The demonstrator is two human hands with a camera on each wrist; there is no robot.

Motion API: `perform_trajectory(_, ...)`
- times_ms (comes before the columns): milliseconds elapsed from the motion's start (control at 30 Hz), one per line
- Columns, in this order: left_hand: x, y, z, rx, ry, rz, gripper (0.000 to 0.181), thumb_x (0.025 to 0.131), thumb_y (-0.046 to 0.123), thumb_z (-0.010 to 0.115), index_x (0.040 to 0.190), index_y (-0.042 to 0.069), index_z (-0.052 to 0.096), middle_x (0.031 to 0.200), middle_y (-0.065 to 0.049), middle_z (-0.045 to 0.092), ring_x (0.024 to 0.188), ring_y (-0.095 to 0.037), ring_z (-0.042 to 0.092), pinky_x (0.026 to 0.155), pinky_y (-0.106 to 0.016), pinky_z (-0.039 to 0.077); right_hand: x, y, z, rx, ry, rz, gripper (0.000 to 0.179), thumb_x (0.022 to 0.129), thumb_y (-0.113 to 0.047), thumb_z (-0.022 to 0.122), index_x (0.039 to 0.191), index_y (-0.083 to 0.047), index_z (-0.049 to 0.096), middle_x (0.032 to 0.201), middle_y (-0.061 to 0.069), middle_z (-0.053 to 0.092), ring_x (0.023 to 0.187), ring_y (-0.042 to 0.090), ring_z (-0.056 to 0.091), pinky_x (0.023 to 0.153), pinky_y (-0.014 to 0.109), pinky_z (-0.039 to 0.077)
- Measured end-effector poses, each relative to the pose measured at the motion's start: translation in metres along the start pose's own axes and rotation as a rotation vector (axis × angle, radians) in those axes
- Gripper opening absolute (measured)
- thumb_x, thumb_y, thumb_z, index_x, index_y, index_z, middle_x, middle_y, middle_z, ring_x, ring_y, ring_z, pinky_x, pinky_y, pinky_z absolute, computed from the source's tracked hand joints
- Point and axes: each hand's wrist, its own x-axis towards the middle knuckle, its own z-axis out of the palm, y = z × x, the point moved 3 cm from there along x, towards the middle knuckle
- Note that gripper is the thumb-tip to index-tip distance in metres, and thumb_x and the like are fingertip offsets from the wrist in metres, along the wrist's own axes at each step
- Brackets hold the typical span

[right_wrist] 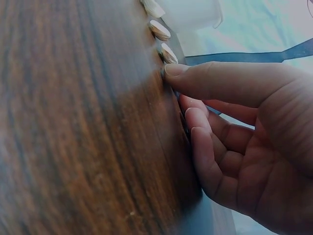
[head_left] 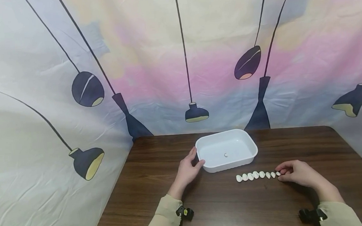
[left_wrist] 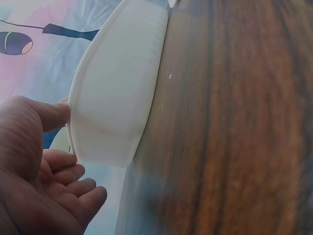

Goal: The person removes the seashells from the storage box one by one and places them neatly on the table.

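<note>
My left hand holds the left end of a white plastic basin, thumb and fingertips at its rim. In the left wrist view, the basin's outer wall rises beside the thumb, while the other fingers curl below the rim. One small white piece lies on the basin's floor. In front of the basin runs a row of several small white shells. At the row's right end, my right hand pinches the last shell between thumb and forefinger; the right wrist view hides that shell behind the thumb.
Everything stands on a dark wood-grain table. A cloth backdrop printed with hanging lamps drops behind its far edge. Both wrists wear small black camera mounts, the left one over a light sleeve.
</note>
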Motion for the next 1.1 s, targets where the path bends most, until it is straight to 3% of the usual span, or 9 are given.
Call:
perform_trajectory(600,0.0014,-0.0028,0.0006,0.012,0.004,0.005,0.071,0.105,0.034,0.068,0.161,-0.002,0.042,0.169,-0.014,0.039,0.156,-0.032,0.038,0.126,-0.052,0.034,0.002,-0.0023,-0.0012,-0.008,-0.007,0.035,0.023,0.09,-0.019,0.087,0.105,-0.005,0.079,0.09,-0.002,0.069,0.082,0.015,0.061,0.068,0.028,0.051)
perform_trajectory(1100,0.0019,-0.0041,0.0011,0.011,0.004,0.024,0.074,0.105,0.039,0.068,0.16,-0.005,0.043,0.168,-0.016,0.041,0.155,-0.033,0.04,0.126,-0.049,0.034,-0.002,0.0011,-0.0021,0.053,-0.024,-0.022,0.026,0.087,-0.016,0.088,0.109,-0.004,0.078,0.093,0.0,0.071,0.081,0.008,0.063,0.069,0.025,0.054)
